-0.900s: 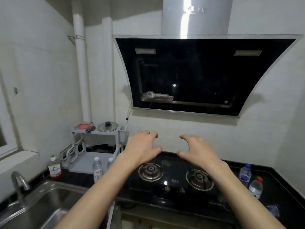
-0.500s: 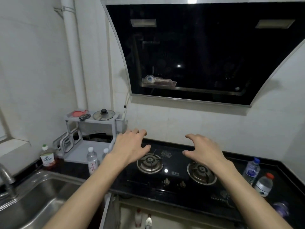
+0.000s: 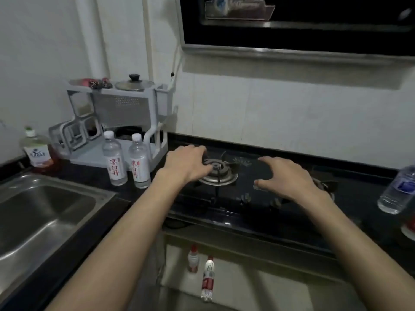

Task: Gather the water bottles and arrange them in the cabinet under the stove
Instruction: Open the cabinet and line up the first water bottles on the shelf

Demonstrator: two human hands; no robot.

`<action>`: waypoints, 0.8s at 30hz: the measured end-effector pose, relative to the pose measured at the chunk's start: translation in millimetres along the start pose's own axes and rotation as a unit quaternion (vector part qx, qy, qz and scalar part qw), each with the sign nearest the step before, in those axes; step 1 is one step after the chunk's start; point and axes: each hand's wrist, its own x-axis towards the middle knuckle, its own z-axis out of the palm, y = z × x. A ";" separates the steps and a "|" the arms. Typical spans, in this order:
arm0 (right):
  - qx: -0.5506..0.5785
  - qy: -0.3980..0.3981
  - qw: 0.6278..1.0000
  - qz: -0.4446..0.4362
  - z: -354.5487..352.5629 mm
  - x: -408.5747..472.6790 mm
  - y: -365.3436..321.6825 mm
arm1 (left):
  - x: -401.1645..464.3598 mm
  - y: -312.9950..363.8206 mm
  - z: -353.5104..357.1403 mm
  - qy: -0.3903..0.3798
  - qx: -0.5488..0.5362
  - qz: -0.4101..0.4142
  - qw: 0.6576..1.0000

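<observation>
Two clear water bottles with white caps and red lettering [image 3: 114, 161] [image 3: 139, 163] stand side by side on the black counter, left of the stove [image 3: 242, 198]. A blue-labelled bottle [image 3: 397, 190] stands at the right edge, with a red-capped one [image 3: 409, 227] partly cut off below it. In the open space under the stove two red-labelled bottles show, one upright [image 3: 193, 258] and one nearer me [image 3: 208, 279]. My left hand [image 3: 187, 163] hovers over the left burner, fingers apart, holding nothing. My right hand [image 3: 285, 176] hovers over the stove's middle, also spread and holding nothing.
A steel sink [image 3: 38, 212] fills the lower left. A bottle of reddish liquid [image 3: 39, 151] stands behind it. A grey dish rack [image 3: 116, 122] with a pot lid on top sits at the back left. The range hood [image 3: 292, 30] hangs overhead.
The view has tilted down and moved closer to the counter. Both hands stay spread over the stove, and the bottles under the stove have come into clearer view.
</observation>
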 end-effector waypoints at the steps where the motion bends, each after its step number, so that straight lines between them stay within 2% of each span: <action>1: -0.002 0.009 1.000 -0.001 21.7 -0.7 1.6 | 2.6 2.4 16.9 0.017 0.001 0.005 1.000; 4: -0.010 0.032 0.999 -0.003 77.4 -0.4 9.7 | 4.0 16.3 65.3 0.071 -0.031 0.025 0.997; 6: -0.022 0.039 0.999 -0.006 112.7 -2.6 15.9 | -1.7 19.6 100.8 0.068 -0.057 0.036 0.995; 10: -0.023 0.086 0.996 -0.008 175.8 -10.0 27.9 | -22.1 4.6 164.2 0.100 -0.041 0.046 0.993; 15: -0.025 0.085 0.996 -0.026 254.1 -23.0 36.9 | -49.6 -21.7 238.5 0.134 -0.040 0.034 0.990; 22: -0.060 0.210 0.973 -0.072 320.0 -46.3 53.0 | -89.3 -33.8 320.8 0.193 -0.027 0.025 0.981; 24: -0.038 0.228 0.969 -0.083 337.0 -56.6 53.7 | -97.1 -36.2 339.6 0.185 -0.029 0.020 0.982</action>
